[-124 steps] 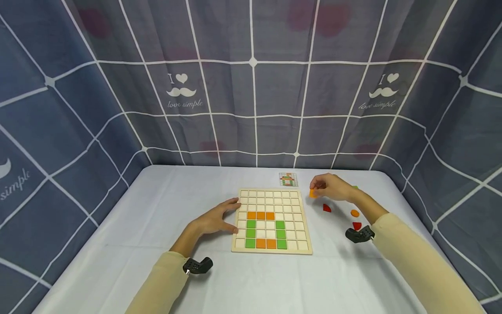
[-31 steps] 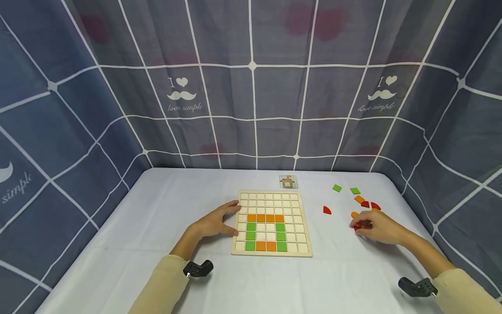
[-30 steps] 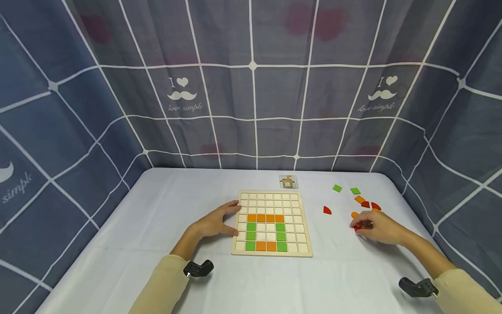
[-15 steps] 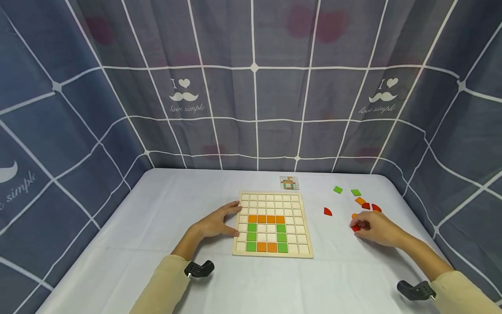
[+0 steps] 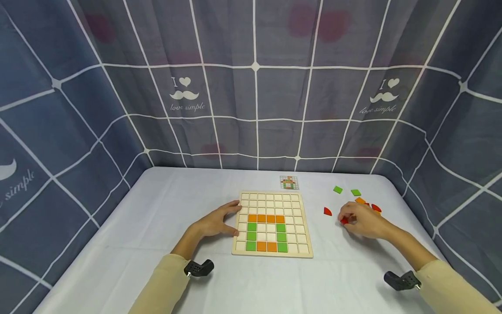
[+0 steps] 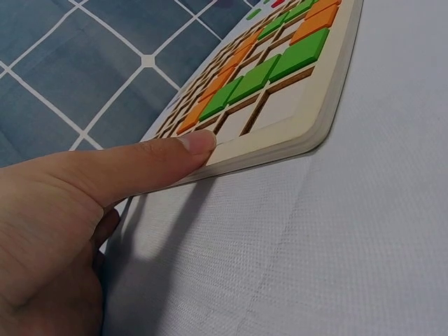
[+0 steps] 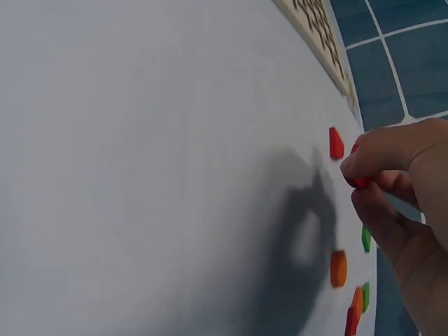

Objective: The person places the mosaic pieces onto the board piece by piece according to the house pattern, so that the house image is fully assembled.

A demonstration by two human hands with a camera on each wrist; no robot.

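Note:
My left hand (image 5: 213, 223) lies at the left edge of a wooden grid board (image 5: 272, 256). The left wrist view shows its thumb (image 6: 199, 142) resting straight on the board's rim. A row of orange square tiles (image 5: 266, 219) and two green columns sit in the cells, with more orange squares (image 5: 266, 247) at the bottom. To the right of the board, my right hand (image 5: 364, 221) pinches a small red piece (image 7: 358, 180) between thumb and fingertips, above the cloth. Its exact shape is mostly hidden by the fingers.
A red quarter-circle piece (image 5: 327, 211) lies between the board and my right hand. Farther right are green tiles (image 5: 337, 189), an orange tile (image 5: 359, 200) and another red piece (image 5: 376, 208). A small printed pattern card (image 5: 289, 182) lies behind the board. Gridded curtains (image 5: 219, 87) surround the table.
The orange row gained a fourth tile. My right hand went from near the board to the loose pieces, picked up a red piece and moved it left. My left hand stayed put.

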